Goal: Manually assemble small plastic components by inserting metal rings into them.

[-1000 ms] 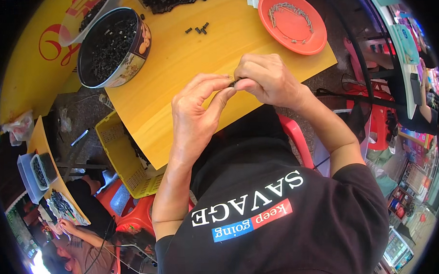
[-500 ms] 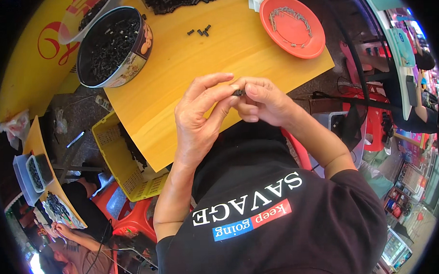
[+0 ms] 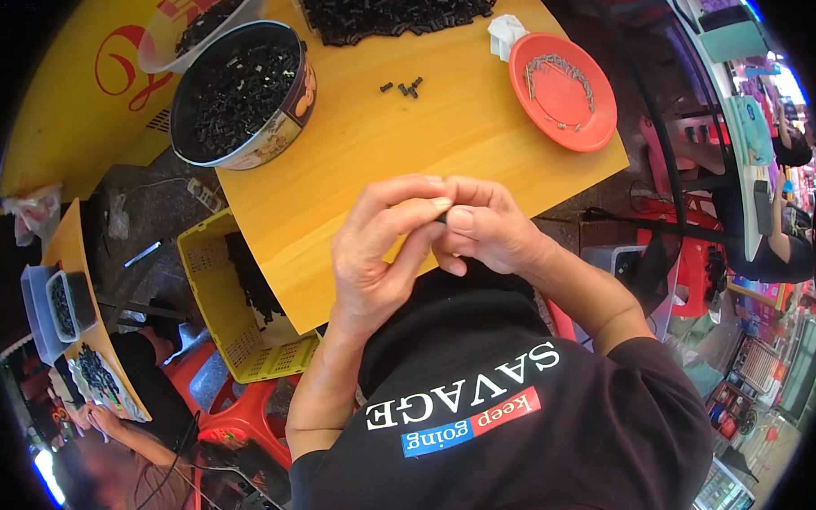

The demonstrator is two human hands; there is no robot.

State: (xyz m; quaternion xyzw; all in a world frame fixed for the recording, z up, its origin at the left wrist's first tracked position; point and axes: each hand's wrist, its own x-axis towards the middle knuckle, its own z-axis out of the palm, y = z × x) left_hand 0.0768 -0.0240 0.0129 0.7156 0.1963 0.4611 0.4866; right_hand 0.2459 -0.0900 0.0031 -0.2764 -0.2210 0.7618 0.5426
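- My left fingers [image 3: 405, 221] and right fingers [image 3: 481, 224] together pinch one black part [image 3: 442, 219], mostly hidden.
- Beyond them, on the surface [image 3: 351, 154]: loose parts [image 3: 403, 90], then a heap [image 3: 400, 12].
- Far left: filled tin [image 3: 283, 138]. Far right: plate [image 3: 555, 97] bearing grey bits [image 3: 586, 87].
- Progress, judged: one part underway; bits remain; which pile is finished, I cannot tell.

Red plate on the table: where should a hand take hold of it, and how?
Probably by the near rim of the red plate, coming from the near side and keeping it level: that broad rim is bare, while small grey pieces lie inside.
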